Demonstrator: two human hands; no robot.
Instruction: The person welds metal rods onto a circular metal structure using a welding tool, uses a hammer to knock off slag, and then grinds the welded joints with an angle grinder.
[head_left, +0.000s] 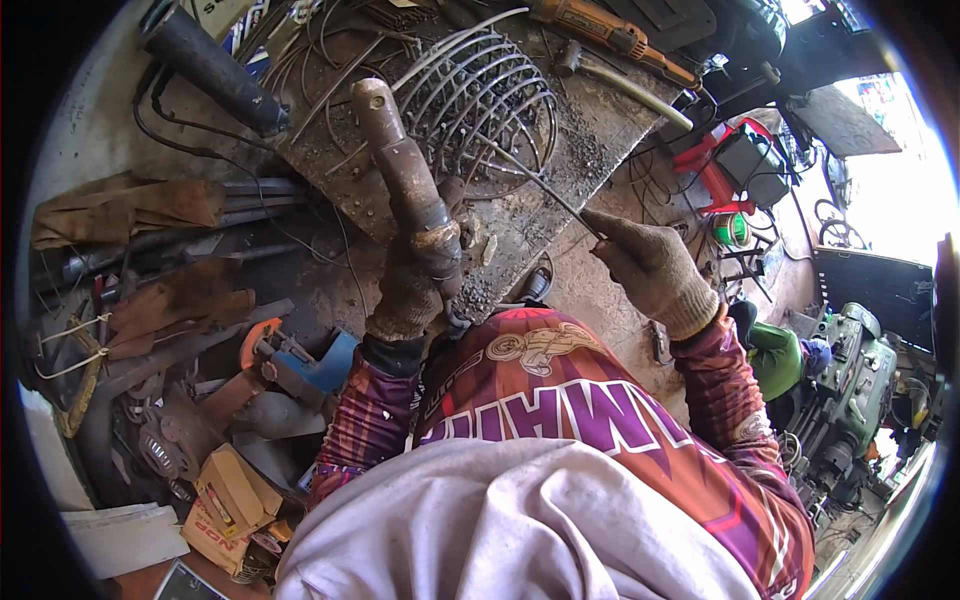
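Nearest the camera, a pale cloth and a purple patterned shirt fill the lower frame, and both gloved hands are raised from them toward the metal work plate (590, 130), which serves as the landmark here.

Just short of the plate's near edge, the left hand (405, 295) is seen wrapped fully around the lower end of a rusty, heavy handle (400, 165); the grip is closed tight on it, and the handle is held upright so that its top stands over the plate. To the right of that, also at the plate's near edge, the right hand (652, 268) is pinched shut on a thin welding rod (540, 185), whose far tip is laid against the wire cage (480, 100) resting on the plate.

Beyond the cage, at the plate's far edge, an orange-handled tool (600, 30) is seen. Left of the plate, a black tube (215, 70) and loose cables are scattered; below the plate's left corner, a blue power tool (300, 365) lies on the floor.

Some risks can be judged. The rod is long and held only at its end, so its tip could be knocked off the cage wire by a small tremor. The cage appears unclamped and could be shifted by the pressure. The cables around the plate could be snagged.
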